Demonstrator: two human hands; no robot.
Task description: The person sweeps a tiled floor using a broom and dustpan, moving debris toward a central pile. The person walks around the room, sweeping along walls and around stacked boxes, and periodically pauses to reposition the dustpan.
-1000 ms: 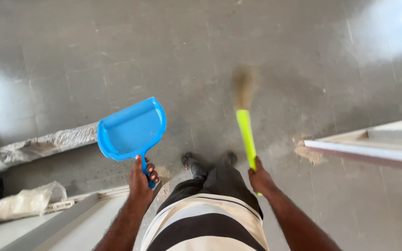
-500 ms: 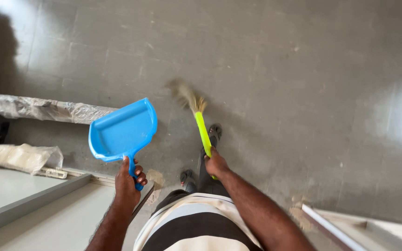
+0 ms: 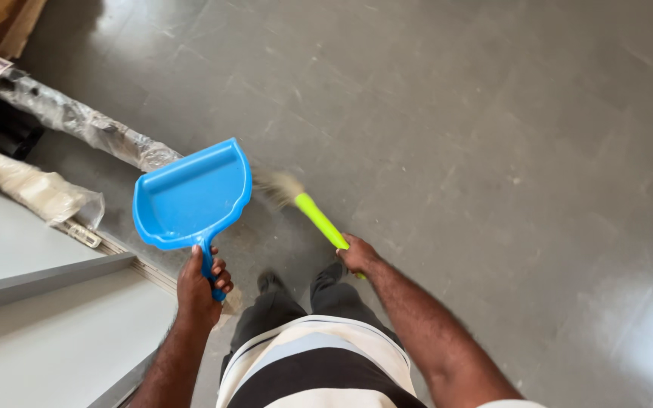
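Note:
My left hand [image 3: 199, 283] grips the handle of a bright blue dustpan [image 3: 190, 195], held above the grey floor with its empty scoop facing up. My right hand [image 3: 357, 255] holds the lime-green handle of a small broom [image 3: 313, 213]. The broom's pale bristles [image 3: 280, 187] are blurred and sit low over the floor, just right of the dustpan. My dark shoes [image 3: 270, 282] and striped shirt show at the bottom.
A long plastic-wrapped bundle [image 3: 85, 125] lies on the floor at the left, with a pale bagged roll [image 3: 32, 189] beside it. Grey flat panels [image 3: 47, 317] fill the lower left. A wooden piece [image 3: 5, 23] sits in the top left corner. Grey floor [image 3: 493, 151] stretches right.
The view has swung left, bringing the wrapped bundle further into sight. The broom has swept leftward toward the dustpan, bristles now close beside it. Both hands keep their grips.

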